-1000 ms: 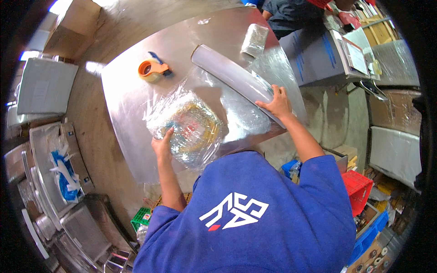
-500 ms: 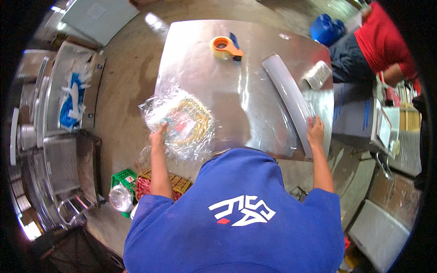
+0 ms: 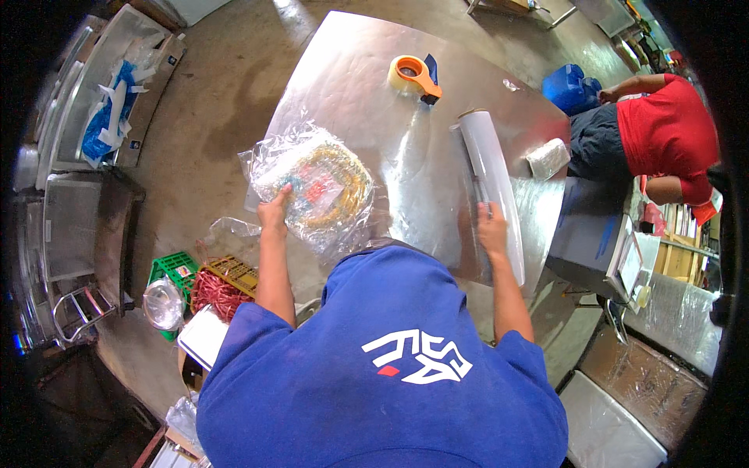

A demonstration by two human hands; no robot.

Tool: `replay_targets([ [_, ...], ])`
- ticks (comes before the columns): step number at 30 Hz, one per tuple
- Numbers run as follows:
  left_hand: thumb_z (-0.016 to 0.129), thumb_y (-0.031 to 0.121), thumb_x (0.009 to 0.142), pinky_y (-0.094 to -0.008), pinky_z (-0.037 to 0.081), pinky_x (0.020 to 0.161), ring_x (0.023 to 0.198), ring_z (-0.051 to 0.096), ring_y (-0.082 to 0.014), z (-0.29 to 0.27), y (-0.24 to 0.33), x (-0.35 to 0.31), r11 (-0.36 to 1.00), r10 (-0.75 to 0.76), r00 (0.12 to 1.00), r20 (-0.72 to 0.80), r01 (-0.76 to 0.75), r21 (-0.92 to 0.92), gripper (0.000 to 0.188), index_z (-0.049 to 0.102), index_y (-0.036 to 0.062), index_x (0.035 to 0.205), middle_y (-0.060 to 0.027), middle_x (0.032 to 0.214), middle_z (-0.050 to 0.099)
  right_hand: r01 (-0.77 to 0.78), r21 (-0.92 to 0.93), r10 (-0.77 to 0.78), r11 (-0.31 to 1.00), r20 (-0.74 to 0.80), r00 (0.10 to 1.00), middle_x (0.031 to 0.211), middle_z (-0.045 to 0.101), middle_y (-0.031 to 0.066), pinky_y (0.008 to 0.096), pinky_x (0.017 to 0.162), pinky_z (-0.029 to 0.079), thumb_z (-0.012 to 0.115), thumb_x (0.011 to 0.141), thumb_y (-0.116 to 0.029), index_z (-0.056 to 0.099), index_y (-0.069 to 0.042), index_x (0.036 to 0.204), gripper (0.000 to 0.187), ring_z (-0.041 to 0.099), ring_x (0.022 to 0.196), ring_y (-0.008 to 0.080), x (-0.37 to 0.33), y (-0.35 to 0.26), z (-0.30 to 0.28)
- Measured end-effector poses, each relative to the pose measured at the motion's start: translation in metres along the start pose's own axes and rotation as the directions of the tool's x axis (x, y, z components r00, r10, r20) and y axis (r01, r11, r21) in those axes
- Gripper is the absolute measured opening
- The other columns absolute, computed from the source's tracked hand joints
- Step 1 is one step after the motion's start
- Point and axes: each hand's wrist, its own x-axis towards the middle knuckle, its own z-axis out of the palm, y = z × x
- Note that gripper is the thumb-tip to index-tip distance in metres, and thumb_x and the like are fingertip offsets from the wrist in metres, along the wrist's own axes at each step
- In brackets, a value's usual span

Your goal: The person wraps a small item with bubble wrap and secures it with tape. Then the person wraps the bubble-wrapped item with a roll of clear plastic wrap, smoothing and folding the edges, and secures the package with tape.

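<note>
My left hand [image 3: 274, 212] is closed on the edge of a clear plastic bag [image 3: 320, 187], thumb on top. Inside the bag lies a coiled yellowish bundle with a small reddish label. The bag rests at the left side of a shiny metal-topped table [image 3: 343, 78]. My right hand [image 3: 492, 228] is over the near half of a long roll of clear film [image 3: 490, 148], along its left side. Its fingers are curled around something thin that I cannot make out. Beyond the hands, an orange tape dispenser [image 3: 411, 76] with a roll of clear tape sits on the table.
A small wrapped white bundle [image 3: 548, 159] lies at the table's right edge. A person in a red shirt [image 3: 663, 132] is beyond it, near a blue jug [image 3: 568, 87]. Green [image 3: 173, 269] and yellow [image 3: 234, 273] crates stand on the floor at lower left.
My right hand has shifted from the right side of the film roll to its left side. The roll now lies at a steeper angle. My left hand still holds the bag; the view has turned.
</note>
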Motion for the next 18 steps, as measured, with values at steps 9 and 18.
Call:
replay_targets([
  [9,0.080,-0.009,0.076,-0.0350,0.055,0.090,0.104,0.066,-0.0203,-0.011,0.026,-0.024,0.961,0.248,0.933,0.262,-0.203,-0.186,0.061,0.057,0.0030,0.131,-0.0072,0.118,0.067,0.195,-0.255,-0.174,0.947,0.104,0.979,0.119,0.055,0.0274,0.0510,0.092,0.051,0.055,0.101,-0.020,0.041,-0.009,0.149,0.051,0.060,0.106,0.0465,0.001,0.003,0.084],
  [18,0.082,0.000,0.073,-0.0348,0.055,0.085,0.101,0.066,-0.0212,-0.011,0.013,-0.001,0.895,0.290,0.825,0.485,-0.054,-0.444,0.063,0.058,0.0031,0.131,-0.0061,0.113,0.068,0.121,0.097,-0.117,0.988,-0.053,0.992,0.124,0.060,0.0210,0.0498,0.098,0.045,0.066,0.094,-0.039,0.054,-0.010,0.140,0.056,0.056,0.119,0.0350,0.051,-0.089,0.076],
])
